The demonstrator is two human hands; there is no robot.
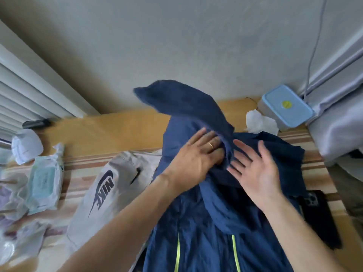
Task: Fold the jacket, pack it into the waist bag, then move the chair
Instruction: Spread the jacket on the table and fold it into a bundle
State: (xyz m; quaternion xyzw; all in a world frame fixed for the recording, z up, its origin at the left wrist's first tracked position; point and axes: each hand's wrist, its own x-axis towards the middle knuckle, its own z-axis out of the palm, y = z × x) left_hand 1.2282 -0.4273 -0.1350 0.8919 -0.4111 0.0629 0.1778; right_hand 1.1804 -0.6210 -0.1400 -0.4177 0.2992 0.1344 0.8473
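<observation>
A navy jacket with two neon-yellow stripes lies on the striped bed surface in front of me. One part of it, a sleeve or hood, is lifted and blurred above the wooden headboard. My left hand, with a ring on it, presses flat on the fabric near the collar, fingertips tucked under a fold. Beside it my right hand hovers over the jacket with fingers spread and holds nothing. A light grey Nike bag lies just left of the jacket. No chair is in view.
A blue-lidded box and crumpled tissue sit on the headboard at right. A black phone lies right of the jacket. Wet-wipe packs and plastic bags clutter the left. Blinds stand at far left, a curtain at right.
</observation>
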